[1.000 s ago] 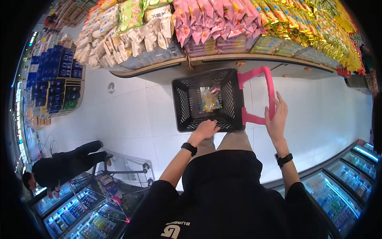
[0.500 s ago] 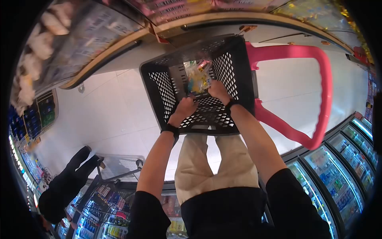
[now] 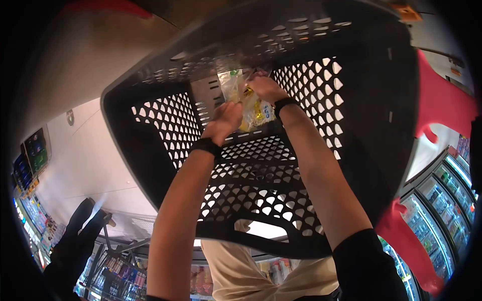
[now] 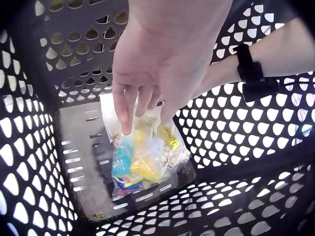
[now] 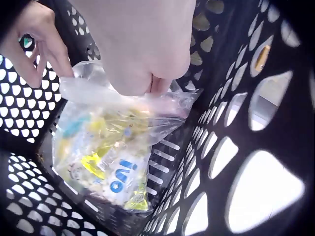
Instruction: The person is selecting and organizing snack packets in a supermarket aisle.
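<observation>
Both hands reach down inside a black perforated shopping basket (image 3: 374, 105). On its floor lies a clear plastic bag (image 5: 98, 147) of small packets, with yellow, teal and white wrappers showing through. My right hand (image 3: 266, 88) grips the top of the bag with curled fingers, partly turned away in the right wrist view. My left hand (image 4: 157, 69) hangs over the bag's other side, its fingers loosely extended. One of its fingertips is right at the bag's upper edge in the right wrist view.
The basket's pink handle (image 3: 444, 95) extends to the right. Glass-fronted fridges (image 3: 427, 215) line the lower right. At lower left stand a person in dark clothes (image 3: 70, 246) and a shopping cart (image 3: 118, 256). A shelf base (image 3: 125, 55) borders the far side.
The right hand left the pink handle and the left hand left the basket's near rim; both went down into the basket to the bag. The view has moved much closer to the basket.
</observation>
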The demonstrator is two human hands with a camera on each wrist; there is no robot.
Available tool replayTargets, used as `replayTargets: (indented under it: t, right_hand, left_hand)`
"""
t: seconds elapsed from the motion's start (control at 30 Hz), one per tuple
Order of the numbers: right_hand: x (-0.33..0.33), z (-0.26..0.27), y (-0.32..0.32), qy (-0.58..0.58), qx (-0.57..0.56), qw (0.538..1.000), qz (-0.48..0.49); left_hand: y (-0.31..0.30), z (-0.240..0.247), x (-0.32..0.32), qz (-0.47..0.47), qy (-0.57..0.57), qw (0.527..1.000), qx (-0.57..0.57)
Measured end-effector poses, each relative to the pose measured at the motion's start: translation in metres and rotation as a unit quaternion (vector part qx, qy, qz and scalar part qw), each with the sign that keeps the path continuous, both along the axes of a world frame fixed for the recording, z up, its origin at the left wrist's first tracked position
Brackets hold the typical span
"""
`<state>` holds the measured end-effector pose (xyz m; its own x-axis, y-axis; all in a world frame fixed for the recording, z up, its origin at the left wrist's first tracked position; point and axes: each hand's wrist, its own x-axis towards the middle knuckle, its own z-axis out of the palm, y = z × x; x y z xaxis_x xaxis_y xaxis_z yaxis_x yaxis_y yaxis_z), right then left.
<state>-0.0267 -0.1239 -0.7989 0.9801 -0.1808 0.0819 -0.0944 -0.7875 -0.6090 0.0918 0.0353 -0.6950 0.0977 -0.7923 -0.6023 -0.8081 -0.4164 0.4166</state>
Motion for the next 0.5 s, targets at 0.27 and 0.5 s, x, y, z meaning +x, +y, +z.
replayTargets:
  t: [0.27,0.5]
  right_hand:
    - [0.018,-0.058,0.013,0.284,-0.186,0.940,-0.013]
    - [0.023,0.027,0.010,0.390,-0.124,0.910,-0.063]
  left_hand:
    - [0.003,-0.029,-0.001,-0.020,-0.014,0.999,0.038]
    - [0.011,-0.008,-0.011,0.040,0.079,0.991,0.103]
